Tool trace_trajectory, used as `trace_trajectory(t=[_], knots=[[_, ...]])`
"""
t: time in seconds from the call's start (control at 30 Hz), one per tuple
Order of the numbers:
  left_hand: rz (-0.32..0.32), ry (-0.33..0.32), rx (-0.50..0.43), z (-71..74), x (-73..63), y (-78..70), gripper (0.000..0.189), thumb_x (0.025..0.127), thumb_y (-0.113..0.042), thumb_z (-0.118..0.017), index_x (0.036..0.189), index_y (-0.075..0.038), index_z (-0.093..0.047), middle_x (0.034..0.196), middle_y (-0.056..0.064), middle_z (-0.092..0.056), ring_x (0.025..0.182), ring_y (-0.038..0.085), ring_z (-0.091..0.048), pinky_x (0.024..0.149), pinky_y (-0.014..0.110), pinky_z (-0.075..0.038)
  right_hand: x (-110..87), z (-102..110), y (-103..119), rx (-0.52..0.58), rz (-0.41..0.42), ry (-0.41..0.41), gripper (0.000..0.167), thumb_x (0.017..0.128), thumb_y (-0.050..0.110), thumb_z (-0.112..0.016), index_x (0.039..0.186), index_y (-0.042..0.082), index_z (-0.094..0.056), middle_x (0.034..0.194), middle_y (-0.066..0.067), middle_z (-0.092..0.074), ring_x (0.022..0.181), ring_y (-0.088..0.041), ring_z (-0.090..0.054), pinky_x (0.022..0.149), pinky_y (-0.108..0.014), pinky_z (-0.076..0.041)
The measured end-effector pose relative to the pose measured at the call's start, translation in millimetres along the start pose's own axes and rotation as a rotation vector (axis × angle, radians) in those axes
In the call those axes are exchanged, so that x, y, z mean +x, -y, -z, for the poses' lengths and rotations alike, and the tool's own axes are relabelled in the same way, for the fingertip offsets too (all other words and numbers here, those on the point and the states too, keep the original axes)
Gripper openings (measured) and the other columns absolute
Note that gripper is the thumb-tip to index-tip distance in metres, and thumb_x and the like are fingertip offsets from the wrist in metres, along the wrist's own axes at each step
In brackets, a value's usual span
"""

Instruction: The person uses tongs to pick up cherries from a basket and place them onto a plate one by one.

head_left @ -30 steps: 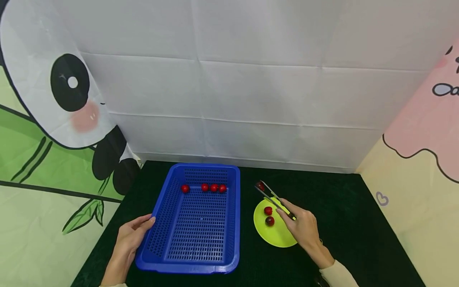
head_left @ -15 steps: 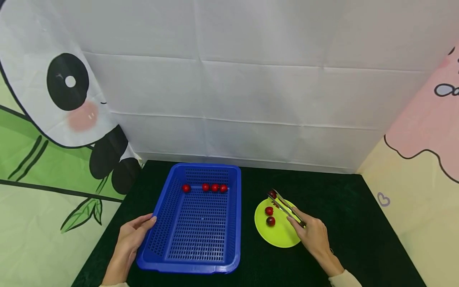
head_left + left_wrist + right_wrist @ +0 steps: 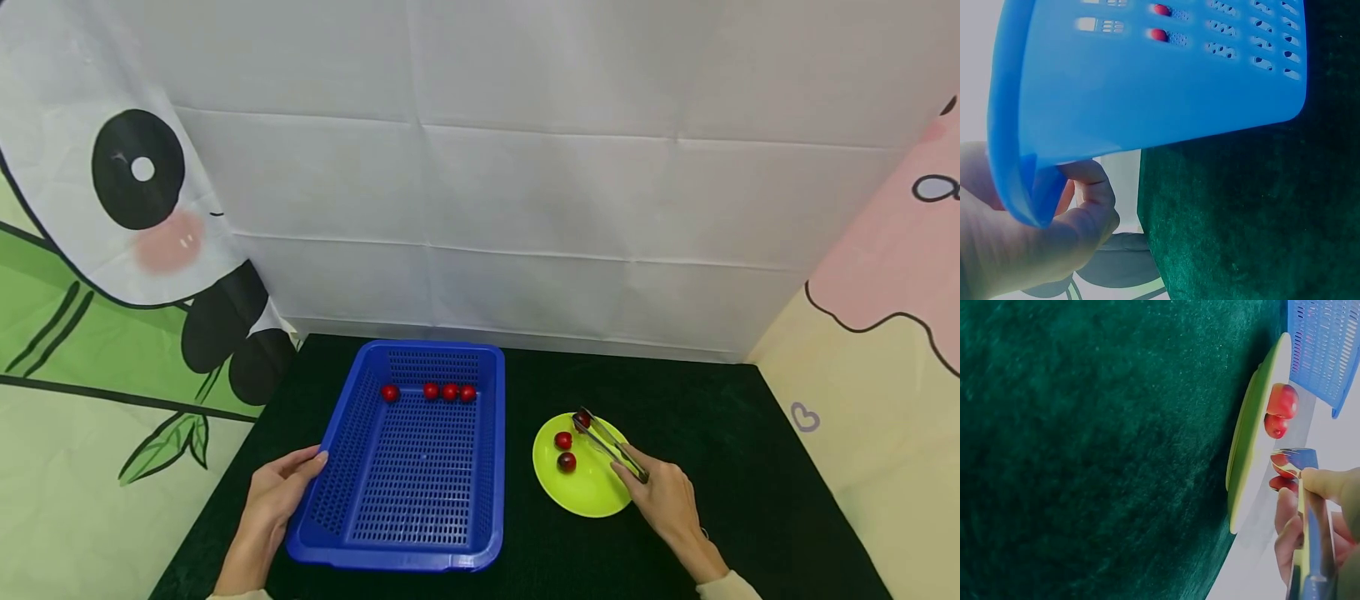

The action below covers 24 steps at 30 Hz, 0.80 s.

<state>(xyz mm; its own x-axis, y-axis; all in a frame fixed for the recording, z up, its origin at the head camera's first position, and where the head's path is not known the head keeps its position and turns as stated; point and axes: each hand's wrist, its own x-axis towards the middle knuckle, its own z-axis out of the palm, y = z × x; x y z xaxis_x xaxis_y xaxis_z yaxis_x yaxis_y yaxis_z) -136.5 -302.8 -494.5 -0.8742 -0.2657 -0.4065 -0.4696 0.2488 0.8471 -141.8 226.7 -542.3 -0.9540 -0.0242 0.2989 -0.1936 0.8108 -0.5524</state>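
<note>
My left hand (image 3: 273,496) grips the left rim of a blue perforated plastic basket (image 3: 491,467), with the thumb over the edge and fingers curled below it in the left wrist view. Inside, several red cherry tomatoes (image 3: 449,392) lie toward the far end. With my right hand (image 3: 663,500) I hold metal tongs (image 3: 642,477) over a yellow-green plate (image 3: 581,498). A dark red cherry tomato (image 3: 581,420) is between the tong tips, close over the plate's far side. Two more tomatoes, a red one (image 3: 563,440) and a darker one (image 3: 567,462), sit on the plate.
Dark green cloth (image 3: 720,450) covers the table. A white sheet (image 3: 525,208) hangs behind its far edge. Printed cartoon curtains stand at both sides, a panda (image 3: 150,175) on the left. A strip of cloth separates basket and plate.
My right hand has moved right and nearer, bringing the tongs and the tomato back from beyond the plate's far edge to above the plate. The left hand keeps its grip on the basket.
</note>
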Motion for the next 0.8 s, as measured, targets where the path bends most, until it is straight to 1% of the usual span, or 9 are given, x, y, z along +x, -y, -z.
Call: trace_trajectory(t=[0.07,0.17,0.23,0.57,0.8], knots=[[0.003,0.0,0.0,-0.4,0.3,-0.3,0.068,0.103,-0.043,-0.061,0.15,0.002,-0.046,0.145,0.031,-0.05,0.12,0.037,-0.059,0.093,0.044,-0.054,0.5,0.4,-0.2,-0.003,-0.004,0.01,0.039,0.093,0.023,-0.079,0.123,-0.001,-0.073,0.055,0.009,-0.041,0.041,-0.003,-0.036,0.042,-0.022,-0.036],[0.013,0.002,-0.001,-1.1,1.3,-0.8,0.069,0.103,-0.045,-0.06,0.151,0.002,-0.044,0.147,0.031,-0.048,0.124,0.04,-0.056,0.1,0.052,-0.05,1.4,1.0,-0.5,-0.006,-0.01,0.021,0.039,0.093,0.022,-0.079,0.123,-0.001,-0.073,0.055,0.009,-0.04,0.041,-0.003,-0.036,0.042,-0.022,-0.035],[0.021,0.002,-0.006,-1.4,2.0,-1.0,0.069,0.103,-0.045,-0.06,0.151,0.002,-0.044,0.147,0.031,-0.048,0.125,0.041,-0.055,0.102,0.055,-0.047,1.7,1.8,-0.3,-0.007,-0.012,0.027,0.039,0.093,0.022,-0.079,0.123,-0.002,-0.073,0.055,0.009,-0.04,0.041,-0.003,-0.036,0.042,-0.021,-0.035],[0.038,0.014,-0.012,-1.1,4.0,-0.3,0.069,0.103,-0.046,-0.059,0.152,0.0,-0.043,0.148,0.031,-0.046,0.127,0.042,-0.053,0.106,0.058,-0.044,2.7,5.6,-2.3,0.002,-0.048,0.081,0.04,0.094,0.023,-0.077,0.124,-0.003,-0.072,0.054,0.006,-0.043,0.041,-0.005,-0.038,0.042,-0.022,-0.035],[0.02,0.011,-0.001,-1.6,3.4,0.4,0.069,0.104,-0.046,-0.058,0.152,0.001,-0.043,0.148,0.031,-0.047,0.125,0.042,-0.055,0.104,0.057,-0.046,2.4,6.1,-3.9,-0.001,-0.056,0.098,0.04,0.094,0.022,-0.077,0.124,-0.003,-0.072,0.052,0.008,-0.042,0.039,-0.006,-0.038,0.041,-0.022,-0.035]])
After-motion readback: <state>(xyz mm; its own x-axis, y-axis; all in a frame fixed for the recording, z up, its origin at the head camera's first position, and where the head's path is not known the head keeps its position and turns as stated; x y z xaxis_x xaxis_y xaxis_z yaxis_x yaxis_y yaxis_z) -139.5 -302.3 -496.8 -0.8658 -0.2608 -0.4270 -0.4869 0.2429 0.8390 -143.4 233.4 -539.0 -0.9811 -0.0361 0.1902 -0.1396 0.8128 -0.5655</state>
